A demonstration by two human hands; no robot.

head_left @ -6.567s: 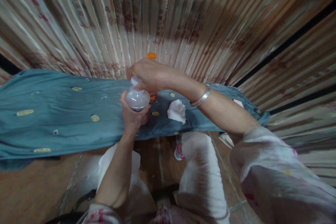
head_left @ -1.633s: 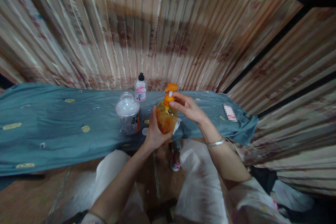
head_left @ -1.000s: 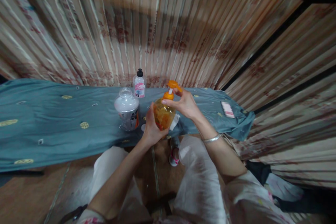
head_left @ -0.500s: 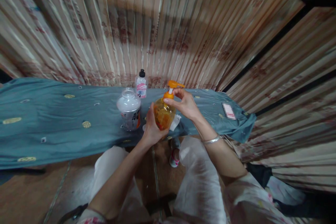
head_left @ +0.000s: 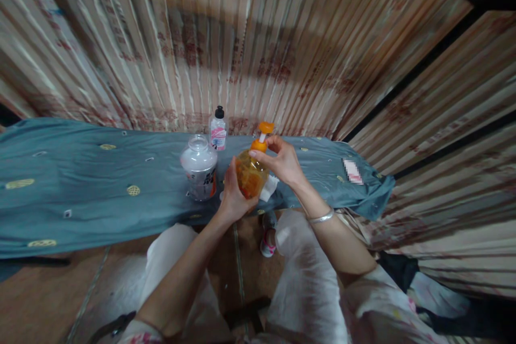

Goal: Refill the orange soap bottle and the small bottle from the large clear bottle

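Note:
My left hand [head_left: 234,193] is wrapped round the body of a clear pump bottle [head_left: 253,174] with yellow-orange contents, tilted slightly over the front edge of the covered surface. At its neck, my right hand [head_left: 284,161] pinches the orange pump head [head_left: 260,145] by its collar between thumb and fingers. The orange spout sits above a short white stem. Left of the bottle stands a large clear jar [head_left: 199,169] with an open-looking narrow mouth and a dark and orange label. Behind it is a small clear bottle [head_left: 218,131] with a black cap and pink label.
A teal patterned cloth [head_left: 88,172] covers the long surface. White crumpled tissue [head_left: 269,188] lies just behind the pump bottle. A blurred-out pink and white rectangle [head_left: 353,171] lies at the right. Pleated curtains [head_left: 209,37] hang close behind.
The orange pump head has turned, so its spout no longer points right. My left hand keeps the bottle in place, and my right fingers stay at the collar.

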